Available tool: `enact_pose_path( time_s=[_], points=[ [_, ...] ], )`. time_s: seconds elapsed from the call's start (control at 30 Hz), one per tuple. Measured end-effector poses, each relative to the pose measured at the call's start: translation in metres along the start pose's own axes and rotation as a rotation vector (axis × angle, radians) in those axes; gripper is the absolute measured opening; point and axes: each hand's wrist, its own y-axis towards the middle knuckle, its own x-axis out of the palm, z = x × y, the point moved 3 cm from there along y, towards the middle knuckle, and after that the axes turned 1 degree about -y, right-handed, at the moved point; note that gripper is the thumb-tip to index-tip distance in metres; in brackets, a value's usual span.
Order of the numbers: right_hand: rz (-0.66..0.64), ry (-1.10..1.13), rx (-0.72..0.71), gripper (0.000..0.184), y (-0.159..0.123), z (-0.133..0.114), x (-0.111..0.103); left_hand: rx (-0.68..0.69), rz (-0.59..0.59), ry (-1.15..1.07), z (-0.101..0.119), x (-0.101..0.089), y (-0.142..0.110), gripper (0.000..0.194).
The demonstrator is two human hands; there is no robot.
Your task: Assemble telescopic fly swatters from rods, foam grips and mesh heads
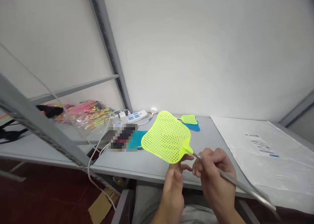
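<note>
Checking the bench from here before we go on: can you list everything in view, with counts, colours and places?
Plastic fly swatter with metal handle: 1, neon yellow and silver, held above the shelf.
Plastic swatter head: 1, neon yellow, on a blue piece at the back.
Flat plastic piece: 1, teal, on the shelf.
Blurred object: 1, colour unclear, beside it.
White power strip: 1, white, by the wall.
Clear bag of plastic items: 1, pink and yellow, shelf's left.
Grey metal shelf: 1, grey, below.
Left hand: 1, fingers spread below the swatter head.
Right hand: 1, gripping the handle.
</note>
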Motion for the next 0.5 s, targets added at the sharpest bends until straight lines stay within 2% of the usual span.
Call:
enact_pose_path(
  time_s=[0.07, 0.17, 0.2, 0.27, 0.33, 0.4, 0.5],
  points=[
    [-0.104, -0.066, 0.015, 0.015, -0.02, 0.014, -0.003, -0.087, 0.057, -0.08, 0.011, -0.006, 0.003, 0.055],
    [-0.436, -0.22, 0.132, 0.021, -0.032, 0.023, -0.017, -0.188, 0.148, -0.213, 0.022, -0.014, 0.008, 0.038],
    [-0.564, -0.264, 0.208, 0.022, -0.032, 0.024, -0.023, -0.173, 0.155, -0.242, 0.024, -0.015, 0.01, 0.038],
    [-0.695, -0.314, 0.384, 0.027, -0.028, 0.022, -0.034, -0.089, 0.126, -0.231, 0.025, -0.016, 0.013, 0.04],
    [-0.663, -0.376, 0.509, 0.032, -0.022, 0.019, -0.04, -0.031, 0.078, -0.162, 0.022, -0.014, 0.013, 0.042],
    [-0.575, -0.499, 0.551, 0.037, -0.021, 0.018, -0.037, -0.085, 0.043, -0.091, 0.015, -0.011, 0.011, 0.041],
    [-0.518, -0.656, 0.595, 0.04, -0.027, 0.023, -0.023, -0.16, 0.017, 0.005, 0.006, -0.007, 0.008, 0.043]
  ],
)
